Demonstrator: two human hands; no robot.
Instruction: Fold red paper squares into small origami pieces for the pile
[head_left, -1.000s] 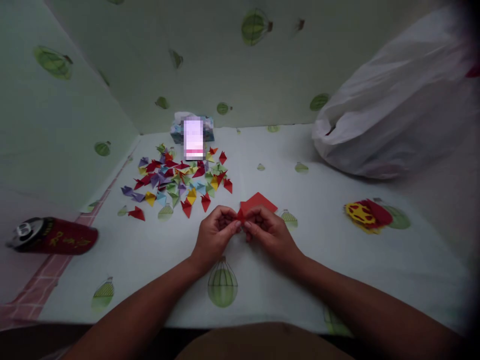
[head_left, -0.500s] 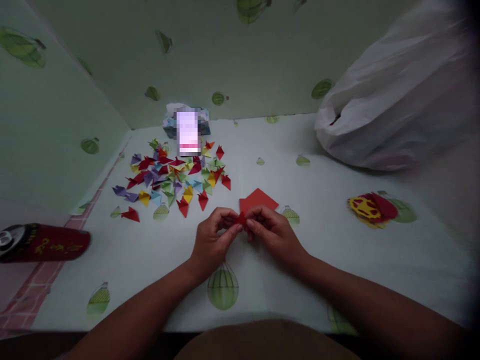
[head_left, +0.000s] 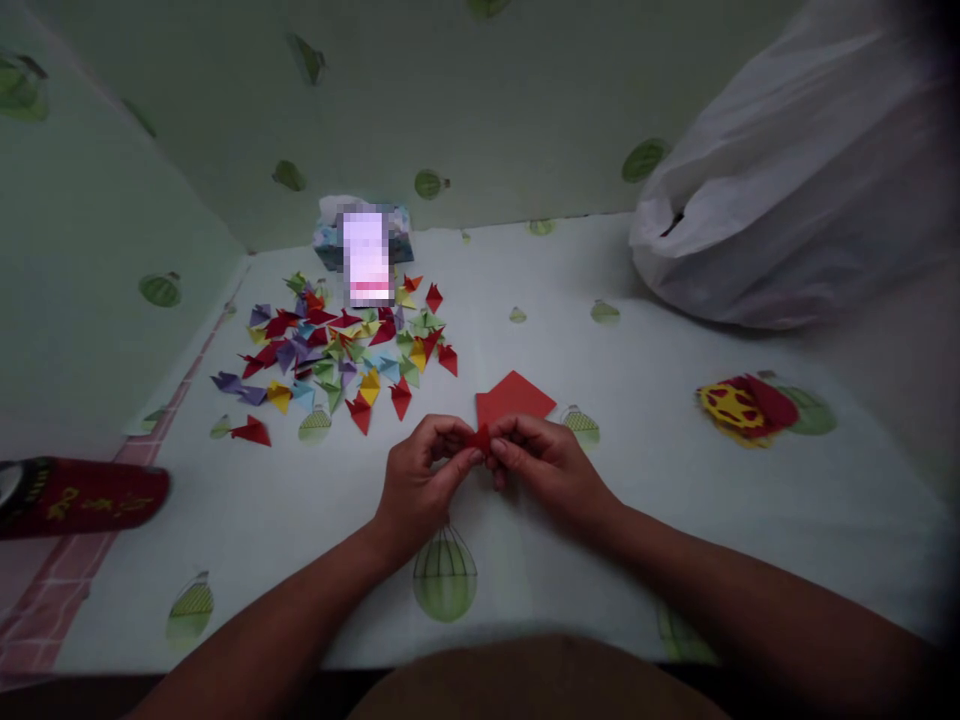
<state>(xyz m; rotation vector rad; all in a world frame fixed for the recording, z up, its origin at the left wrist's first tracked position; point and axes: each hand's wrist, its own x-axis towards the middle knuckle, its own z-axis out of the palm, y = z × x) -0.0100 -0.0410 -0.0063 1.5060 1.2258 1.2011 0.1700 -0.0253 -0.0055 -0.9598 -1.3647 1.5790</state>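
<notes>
Between my two hands is a small folded piece of red paper, mostly covered by fingertips. My left hand pinches its left side with thumb and forefinger. On the opposite side, my right hand grips it the same way. Flat on the table just beyond my hands lie red paper squares, partly hidden behind my right fingers. To the left and farther back spreads a loose group of small folded paper cranes in red, purple, yellow, green and blue. One red paper crane sits apart, nearer me.
A lit phone with a blurred screen leans on a tissue box. At the left edge a red can stands. Red and yellow cut-out pieces lie right; a large white plastic bag bulges behind them.
The view has shifted slightly, so the can and cranes appear a little farther left. Both hands keep their pinch on the red paper, with hardly any visible movement.
</notes>
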